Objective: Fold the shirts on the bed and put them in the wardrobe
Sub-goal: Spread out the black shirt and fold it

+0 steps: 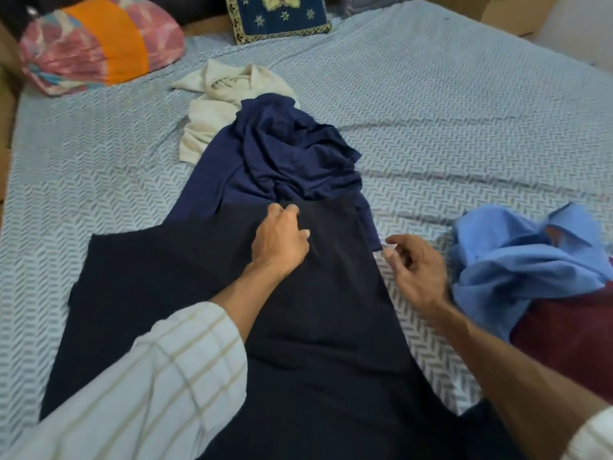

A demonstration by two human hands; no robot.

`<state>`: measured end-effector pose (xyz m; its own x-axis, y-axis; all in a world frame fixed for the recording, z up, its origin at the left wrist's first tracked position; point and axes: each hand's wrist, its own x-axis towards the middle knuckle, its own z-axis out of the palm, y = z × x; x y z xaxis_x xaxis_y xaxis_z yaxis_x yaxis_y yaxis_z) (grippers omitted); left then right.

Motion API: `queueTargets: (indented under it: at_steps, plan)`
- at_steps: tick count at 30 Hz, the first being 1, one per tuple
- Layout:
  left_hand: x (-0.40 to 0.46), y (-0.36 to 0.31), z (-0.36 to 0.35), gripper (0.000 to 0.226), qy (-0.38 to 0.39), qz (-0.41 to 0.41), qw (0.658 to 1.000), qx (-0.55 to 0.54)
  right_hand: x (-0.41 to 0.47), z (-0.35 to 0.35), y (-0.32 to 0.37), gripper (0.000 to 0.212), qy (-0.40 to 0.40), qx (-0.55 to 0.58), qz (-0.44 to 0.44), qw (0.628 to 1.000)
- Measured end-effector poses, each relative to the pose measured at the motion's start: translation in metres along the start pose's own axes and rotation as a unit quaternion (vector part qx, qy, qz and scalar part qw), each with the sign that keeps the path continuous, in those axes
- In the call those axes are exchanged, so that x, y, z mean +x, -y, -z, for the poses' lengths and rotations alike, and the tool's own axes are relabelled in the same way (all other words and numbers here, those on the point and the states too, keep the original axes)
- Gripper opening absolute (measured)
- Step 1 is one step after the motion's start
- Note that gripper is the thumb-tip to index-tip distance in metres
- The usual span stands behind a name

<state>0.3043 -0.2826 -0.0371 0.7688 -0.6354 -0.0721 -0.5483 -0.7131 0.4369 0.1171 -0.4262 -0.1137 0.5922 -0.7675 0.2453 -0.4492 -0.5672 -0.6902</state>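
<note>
Bedsheet (431, 104) in pale blue with a grey herringbone weave covers the bed, and the shirts lie scattered over it. A black shirt (298, 327) is spread flat in the near middle, reaching from the lower edge of the view up to the centre. Just beyond it, touching its far edge, a navy shirt (282, 154) sits in a crumpled heap, with one strip of it trailing down along the black shirt's right side. Behind the navy heap, partly under it, lies a cream shirt (215, 104), also bunched. On the right edge a light blue collared shirt (517, 260) is rumpled on top of a maroon garment (564, 333).

The left hand (280, 240) rests on the black shirt near its far edge, fingers curled down into the cloth right where it meets the navy heap; whether it actually pinches the fabric cannot be told. Its forearm comes out of a white sleeve (159, 376) with pale stripes. The right hand (414, 270) hangs above the sheet just beside the black shirt's right edge, fingers loosely bent, holding nothing, near the tip of the navy strip.

At the head of the bed sit a pink and orange pillow (99, 44) and a dark blue embroidered cushion (275, 18).
</note>
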Motion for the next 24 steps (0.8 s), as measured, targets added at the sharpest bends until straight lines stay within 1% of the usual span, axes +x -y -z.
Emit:
queueTargets:
  at_steps: [3,4,6,8,10,13,16,17,19,20,21,22,24]
  plan:
    - [0.03,-0.012,-0.004,0.046,0.024,0.054,0.998,0.019,-0.002,-0.002,-0.003,0.027,-0.021,0.023,0.025,0.999]
    - [0.037,-0.013,-0.004,0.044,0.032,0.074,0.996,0.024,-0.004,-0.002,-0.001,0.03,-0.025,0.03,0.033,0.999]
    - [0.051,-0.016,-0.008,0.03,0.033,0.091,0.994,0.04,-0.004,-0.001,-0.001,0.028,-0.026,0.038,0.036,0.998]
    - [0.062,-0.02,-0.009,0.014,0.005,0.072,0.997,0.041,-0.004,-0.002,-0.002,0.022,-0.028,0.038,0.037,0.998]
    - [0.069,-0.027,-0.01,0.002,-0.031,0.041,0.998,0.019,-0.004,-0.002,-0.001,0.019,-0.034,0.044,0.035,0.998]
    - [0.077,-0.036,-0.015,0.012,-0.044,0.029,0.998,-0.025,-0.005,-0.002,0.001,0.021,-0.036,0.059,0.034,0.997]
    - [0.077,-0.04,-0.026,0.016,-0.006,0.046,0.999,-0.003,-0.007,-0.004,0.001,0.03,-0.026,0.067,0.023,0.997]
    - [0.077,-0.042,-0.029,0.02,0.0,0.036,0.999,0.014,-0.007,-0.005,0.001,0.031,-0.028,0.067,0.021,0.997]
    - [0.076,-0.048,-0.029,0.03,-0.031,-0.018,0.998,0.055,-0.007,-0.008,0.001,0.027,-0.034,0.066,0.027,0.997]
    - [0.076,-0.054,-0.031,0.028,-0.052,-0.057,0.995,0.065,-0.008,-0.009,0.0,0.025,-0.036,0.066,0.03,0.997]
    - [0.078,-0.06,-0.031,0.025,-0.056,-0.088,0.992,0.069,-0.008,-0.01,0.0,0.023,-0.04,0.066,0.034,0.996]
    - [0.08,-0.065,-0.032,0.022,-0.035,-0.104,0.991,0.076,-0.008,-0.011,-0.001,0.023,-0.043,0.064,0.039,0.996]
    - [0.085,-0.075,-0.034,0.023,0.042,-0.098,0.988,0.11,-0.008,-0.012,-0.002,0.021,-0.052,0.059,0.04,0.996]
